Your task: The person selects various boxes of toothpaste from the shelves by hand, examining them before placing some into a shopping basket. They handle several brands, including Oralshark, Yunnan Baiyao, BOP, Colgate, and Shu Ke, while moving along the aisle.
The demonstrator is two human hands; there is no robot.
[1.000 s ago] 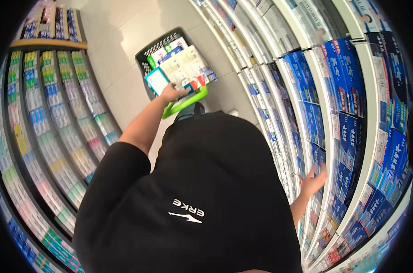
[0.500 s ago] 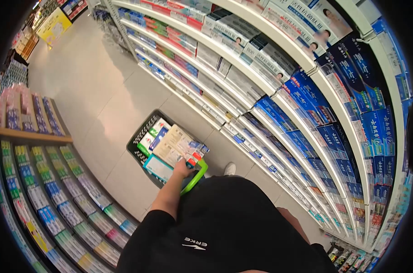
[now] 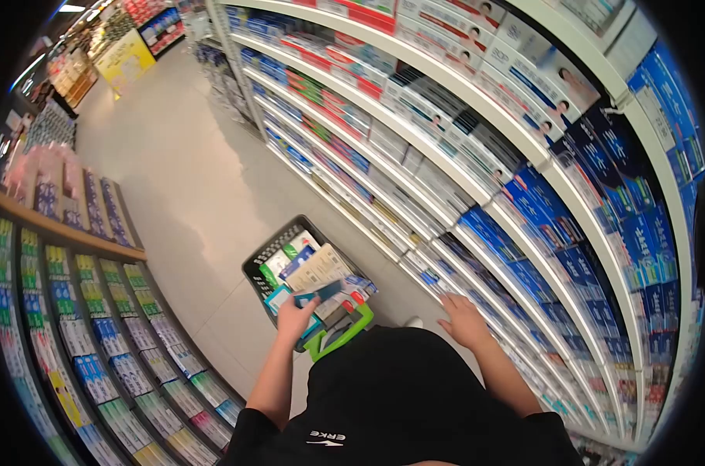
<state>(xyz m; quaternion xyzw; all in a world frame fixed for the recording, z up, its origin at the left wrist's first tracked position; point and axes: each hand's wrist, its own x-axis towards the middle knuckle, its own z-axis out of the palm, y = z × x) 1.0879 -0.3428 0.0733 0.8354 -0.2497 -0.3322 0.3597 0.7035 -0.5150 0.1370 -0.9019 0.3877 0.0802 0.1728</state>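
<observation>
A dark basket with a bright green handle stands on the floor in front of me, filled with packaged goods. My left hand is over its near left part, the fingers closed on a flat dark teal item whose kind I cannot make out. Beneath lie a beige package, a blue-and-white pack and a turquoise-edged box. My right hand is held out beside the lower shelves, fingers apart and holding nothing.
Shelves of boxed toothpaste run along the right. On the left stands a low rack of packaged toothbrushes, with pink-topped goods beyond. The tiled aisle leads to a yellow sign.
My left hand has moved from beside the basket handle to the left, now with the dark teal item. My right hand has come into view. The camera view has shifted.
</observation>
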